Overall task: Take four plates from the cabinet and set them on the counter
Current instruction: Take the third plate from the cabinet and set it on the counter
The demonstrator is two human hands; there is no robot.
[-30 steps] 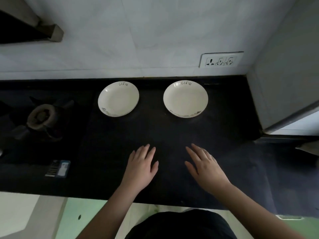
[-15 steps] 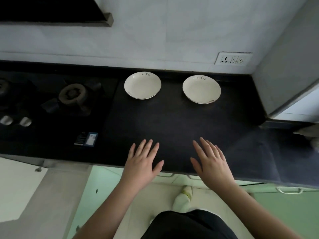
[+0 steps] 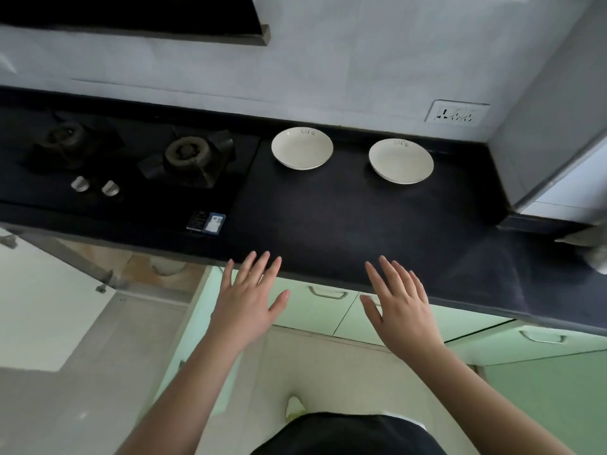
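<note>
Two white plates marked "Life" lie on the black counter (image 3: 328,211) near the back wall: the left plate (image 3: 302,148) and, apart from it, the right plate (image 3: 401,161). My left hand (image 3: 249,300) hovers with straight, spread fingers at the counter's front edge, holding nothing. My right hand (image 3: 400,307) is likewise flat and empty, in front of the pale green drawers (image 3: 325,310). Both hands are well short of the plates. An open lower cabinet (image 3: 157,274) shows under the counter at the left; its inside is blurred.
A black gas hob with two burners (image 3: 189,152) and two knobs (image 3: 95,187) fills the counter's left part. A small dark box (image 3: 207,222) lies at the front edge. A wall socket (image 3: 456,113) is at the back right, a grey upper cabinet (image 3: 551,126) at the right.
My view has pulled back from the counter and swung left, bringing the hob and lower cabinets into sight. Both hands left the counter top and now hover at its front edge.
</note>
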